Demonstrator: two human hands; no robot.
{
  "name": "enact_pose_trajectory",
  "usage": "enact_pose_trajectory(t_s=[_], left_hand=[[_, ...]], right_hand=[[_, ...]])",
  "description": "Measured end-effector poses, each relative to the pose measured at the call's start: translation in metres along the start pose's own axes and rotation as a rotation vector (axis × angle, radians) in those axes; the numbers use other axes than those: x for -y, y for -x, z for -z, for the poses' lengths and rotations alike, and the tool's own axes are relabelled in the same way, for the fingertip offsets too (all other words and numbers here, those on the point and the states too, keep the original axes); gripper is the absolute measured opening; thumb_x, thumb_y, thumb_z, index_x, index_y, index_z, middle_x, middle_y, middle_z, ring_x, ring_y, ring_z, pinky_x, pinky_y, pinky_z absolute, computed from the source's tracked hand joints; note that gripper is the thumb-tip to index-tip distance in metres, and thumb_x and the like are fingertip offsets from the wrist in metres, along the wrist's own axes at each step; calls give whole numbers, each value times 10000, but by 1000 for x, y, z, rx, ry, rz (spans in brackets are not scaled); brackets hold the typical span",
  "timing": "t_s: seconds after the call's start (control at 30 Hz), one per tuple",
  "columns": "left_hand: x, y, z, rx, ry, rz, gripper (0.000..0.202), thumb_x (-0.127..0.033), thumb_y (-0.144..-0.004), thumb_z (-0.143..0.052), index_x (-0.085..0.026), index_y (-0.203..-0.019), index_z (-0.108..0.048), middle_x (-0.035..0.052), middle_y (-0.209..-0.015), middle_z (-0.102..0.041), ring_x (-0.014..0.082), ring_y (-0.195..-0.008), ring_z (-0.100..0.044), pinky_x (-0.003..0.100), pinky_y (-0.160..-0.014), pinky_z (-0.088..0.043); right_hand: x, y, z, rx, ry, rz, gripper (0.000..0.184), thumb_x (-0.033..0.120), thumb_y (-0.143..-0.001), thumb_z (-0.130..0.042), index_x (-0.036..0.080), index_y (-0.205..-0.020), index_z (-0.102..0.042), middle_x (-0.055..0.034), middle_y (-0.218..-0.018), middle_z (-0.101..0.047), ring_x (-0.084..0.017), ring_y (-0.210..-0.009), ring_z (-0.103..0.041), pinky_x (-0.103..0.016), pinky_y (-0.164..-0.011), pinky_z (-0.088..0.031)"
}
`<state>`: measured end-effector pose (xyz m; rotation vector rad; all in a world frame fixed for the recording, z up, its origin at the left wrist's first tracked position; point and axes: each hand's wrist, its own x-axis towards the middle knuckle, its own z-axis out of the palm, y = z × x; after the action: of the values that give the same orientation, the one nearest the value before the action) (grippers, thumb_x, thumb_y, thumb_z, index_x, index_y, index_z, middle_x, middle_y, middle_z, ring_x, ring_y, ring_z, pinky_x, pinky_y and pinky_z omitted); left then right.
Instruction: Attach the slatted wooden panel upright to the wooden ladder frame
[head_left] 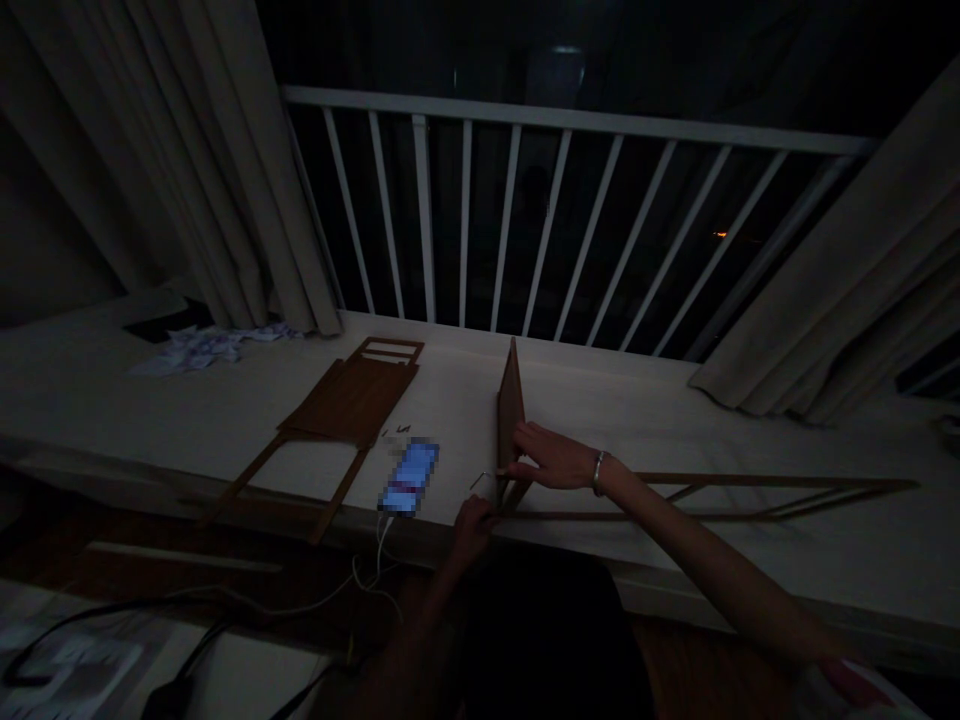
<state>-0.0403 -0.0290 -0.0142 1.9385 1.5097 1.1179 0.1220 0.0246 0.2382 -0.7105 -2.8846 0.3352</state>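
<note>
Wooden frame (511, 400) sits on the pale ledge (459, 390), right at the hands, one end standing up toward twelve o'clock and its long rails (750, 481) reaching toward three. The left hand (473, 520) looks closed about the near lower corner, apparently bracing it. The right hand (559, 460), coming in from four o'clock, sets bent fingers against the upright end; by its fingertips a thin bent metal rod (478, 480), likely a hex key, points toward nine. Whether those fingertips pinch the rod, I cannot tell in this dark. The step in hand seems to be work on a fastening at that corner, tightening or loosening. The next move probably calls for a steady left hand and the rod seated squarely before any turn. Toward ten lie small pieces (403, 429), perhaps fasteners, and beyond them a second wooden frame (349, 398), flat; a lit phone (409, 478) rests at nine.
</note>
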Motion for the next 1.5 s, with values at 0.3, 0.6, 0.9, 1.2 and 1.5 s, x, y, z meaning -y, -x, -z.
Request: enact_pose_trajectory(t_s=[0.3, 0.6, 0.9, 1.2, 1.5], left_hand=[[-3, 1, 0, -27, 15, -27, 100, -221, -750, -504, -202, -725, -599, 16, -729, -603, 166, -780, -502, 330, -785, -358], [0, 2, 3, -19, -5, 3, 113, -174, -725, -503, -192, -732, -614, 28, -739, -596, 175, -795, -497, 315, -753, -377], [3, 1, 2, -57, 19, -18, 168, -120, -696, -492, -184, -776, -625, 20, -755, -602, 157, -796, -510, 276, -725, -396], [10, 1, -4, -57, 35, -17, 119, -151, -719, -528, -184, -785, -622, 25, -775, -611, 162, -828, -505, 292, -759, -391], [10, -4, 1, -6, 15, 44, 76, -167, -687, -578, -192, -740, -627, 18, -764, -608, 162, -823, -513, 283, -745, -393]], right_hand=[[1, -3, 0, 2, -19, -24, 366, 514, -813, -358, 163, -818, -462, -60, -859, -457, -171, -793, -400, -344, -743, -373], [-6, -7, 2, 12, -82, -1, 299, 399, -876, -275, 167, -818, -454, -48, -856, -448, -156, -784, -398, -335, -757, -370], [-13, -16, -5, -29, -62, 58, 199, 338, -767, -518, 164, -830, -443, -53, -861, -454, -164, -785, -402, -321, -722, -378], [-14, -23, -12, -26, 5, 60, 253, -19, -647, -395, 164, -820, -416, -71, -901, -437, -183, -841, -391, -333, -734, -373], [-19, -22, -8, 8, -38, 119, 312, -58, -599, -350, 171, -800, -414, -61, -871, -447, -171, -804, -394, -327, -728, -376]])
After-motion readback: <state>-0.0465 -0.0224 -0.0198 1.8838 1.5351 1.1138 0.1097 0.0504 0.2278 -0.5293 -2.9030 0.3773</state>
